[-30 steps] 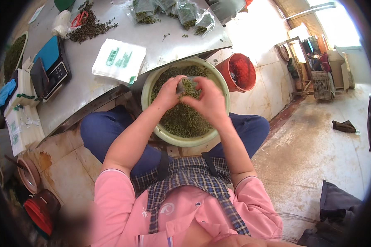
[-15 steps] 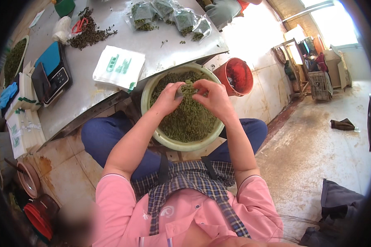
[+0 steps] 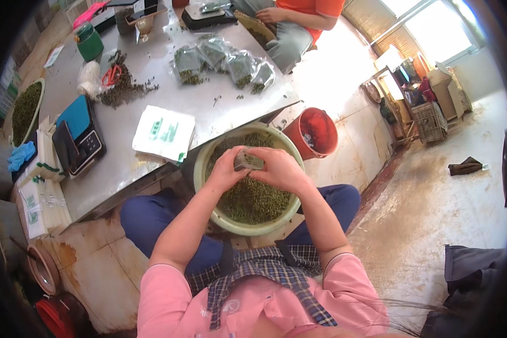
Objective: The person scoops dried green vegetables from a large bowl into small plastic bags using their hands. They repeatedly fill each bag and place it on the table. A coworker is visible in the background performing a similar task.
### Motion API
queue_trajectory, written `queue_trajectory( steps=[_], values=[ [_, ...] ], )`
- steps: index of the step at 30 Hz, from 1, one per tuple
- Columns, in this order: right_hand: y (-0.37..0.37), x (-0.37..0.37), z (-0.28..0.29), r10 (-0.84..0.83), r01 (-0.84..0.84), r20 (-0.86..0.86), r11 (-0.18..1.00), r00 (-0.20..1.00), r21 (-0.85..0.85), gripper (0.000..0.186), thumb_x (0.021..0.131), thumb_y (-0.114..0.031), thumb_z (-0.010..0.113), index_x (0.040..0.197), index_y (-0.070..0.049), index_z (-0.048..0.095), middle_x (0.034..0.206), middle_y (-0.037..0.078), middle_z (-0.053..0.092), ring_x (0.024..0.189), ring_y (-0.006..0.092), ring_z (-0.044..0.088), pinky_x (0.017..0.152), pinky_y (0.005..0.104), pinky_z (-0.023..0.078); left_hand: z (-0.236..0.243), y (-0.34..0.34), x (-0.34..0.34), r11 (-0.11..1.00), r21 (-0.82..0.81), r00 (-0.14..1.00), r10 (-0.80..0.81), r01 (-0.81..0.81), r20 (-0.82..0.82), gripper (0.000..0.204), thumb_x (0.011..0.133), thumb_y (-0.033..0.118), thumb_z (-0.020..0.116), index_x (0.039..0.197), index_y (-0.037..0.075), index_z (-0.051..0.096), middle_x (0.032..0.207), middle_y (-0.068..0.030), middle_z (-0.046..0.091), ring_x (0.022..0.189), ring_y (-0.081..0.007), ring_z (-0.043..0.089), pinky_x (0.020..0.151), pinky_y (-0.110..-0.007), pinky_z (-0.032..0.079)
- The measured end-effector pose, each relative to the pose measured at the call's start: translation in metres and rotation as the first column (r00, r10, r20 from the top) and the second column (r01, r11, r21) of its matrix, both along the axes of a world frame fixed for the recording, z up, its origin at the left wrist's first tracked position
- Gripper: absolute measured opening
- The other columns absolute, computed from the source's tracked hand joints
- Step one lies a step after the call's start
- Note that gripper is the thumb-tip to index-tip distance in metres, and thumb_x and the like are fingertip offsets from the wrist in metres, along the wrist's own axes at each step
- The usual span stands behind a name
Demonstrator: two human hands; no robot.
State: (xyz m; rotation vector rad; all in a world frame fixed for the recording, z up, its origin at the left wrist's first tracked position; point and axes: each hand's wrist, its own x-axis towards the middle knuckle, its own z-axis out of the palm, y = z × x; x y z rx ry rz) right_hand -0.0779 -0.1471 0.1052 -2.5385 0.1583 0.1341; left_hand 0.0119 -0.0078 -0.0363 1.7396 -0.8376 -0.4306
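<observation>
My left hand (image 3: 225, 171) and my right hand (image 3: 277, 168) are closed round a small clear bag (image 3: 248, 160) with green leafy bits in it, gripping it from both sides. Both are over a pale green basin (image 3: 203, 204) between my legs, holding a heap of small dark green bits (image 3: 256, 205). Just behind, on the steel table (image 3: 98, 186), lies a stack of white printed packets (image 3: 163, 135). Farther back are several filled clear bags (image 3: 211, 56).
A scale (image 3: 81, 135), blue gloves (image 3: 21, 155), red scissors (image 3: 112, 75) and green jar (image 3: 88, 45) lie leftward on the table. A red bucket (image 3: 321, 134) stands right of the basin. A co-worker in orange (image 3: 315, 11) sits across the table. A wooden rack (image 3: 394, 96) stands right.
The view has tilted up, showing more of the table and the co-worker. My fingers have closed in round the bag, and less of the green bits shows between them.
</observation>
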Motion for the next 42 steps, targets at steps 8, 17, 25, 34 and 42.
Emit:
queue_trajectory(
  steps=[8, 17, 25, 34, 42],
  values=[
    [-0.003, 0.002, -0.036, -0.037, 0.028, -0.142, 0.998, 0.989, -0.062, 0.017, 0.086, -0.020, 0.065, 0.099, -0.010, 0.069, 0.092, 0.016, 0.069, 0.085, 0.0373, 0.066, 0.075, 0.0472, 0.053, 0.011, 0.003, -0.005, 0.995, 0.098, 0.999, -0.022, 0.026, -0.038, 0.066, 0.072, 0.017, 0.082, 0.132, 0.012, 0.054, 0.119, -0.0121, 0.065, 0.112, -0.0297, 0.063, 0.093, -0.040, 0.051],
    [-0.021, -0.022, -0.120, -0.622, 0.406, 0.281, 0.728, 0.731, 0.552, 0.014, 0.096, -0.010, 0.059, 0.107, -0.002, 0.062, 0.081, 0.002, 0.065, 0.063, 0.0070, 0.061, 0.051, 0.0224, 0.045, 0.000, 0.004, 0.004, 0.992, 0.120, 0.996, 0.035, -0.025, -0.082, 0.050, 0.074, 0.015, 0.079, 0.121, 0.009, 0.064, 0.112, -0.0142, 0.069, 0.107, -0.0305, 0.065, 0.092, -0.038, 0.051],
    [-0.012, -0.041, -0.164, -0.701, 0.566, 0.065, 0.624, 0.710, 0.540, 0.021, 0.098, -0.012, 0.054, 0.114, 0.002, 0.057, 0.090, 0.010, 0.065, 0.059, 0.0125, 0.061, 0.055, 0.0286, 0.049, -0.008, 0.005, 0.004, 0.980, 0.197, 0.985, 0.001, 0.034, -0.172, 0.047, 0.077, 0.013, 0.077, 0.121, 0.010, 0.063, 0.120, -0.0105, 0.067, 0.116, -0.0259, 0.062, 0.096, -0.037, 0.050],
    [0.008, -0.056, -0.172, -0.289, 0.278, -0.005, 0.927, 0.957, -0.253, 0.041, 0.087, -0.031, 0.066, 0.119, -0.007, 0.058, 0.099, 0.018, 0.064, 0.090, 0.0334, 0.066, 0.073, 0.0454, 0.054, -0.038, -0.002, 0.008, 0.983, -0.171, 0.865, -0.033, -0.061, -0.501, 0.044, 0.077, 0.008, 0.077, 0.115, 0.002, 0.057, 0.110, -0.0080, 0.067, 0.107, -0.0167, 0.062, 0.091, -0.031, 0.049],
    [0.002, -0.056, -0.148, -0.278, 0.277, -0.031, 0.960, 0.960, -0.042, 0.025, 0.082, -0.025, 0.069, 0.104, -0.013, 0.069, 0.091, 0.015, 0.068, 0.084, 0.0358, 0.066, 0.073, 0.0461, 0.053, 0.002, 0.001, 0.009, 0.975, -0.220, 0.849, -0.086, -0.037, -0.521, 0.049, 0.076, 0.009, 0.079, 0.120, 0.000, 0.058, 0.116, -0.0066, 0.066, 0.109, -0.0148, 0.059, 0.095, -0.031, 0.046]
  ],
)
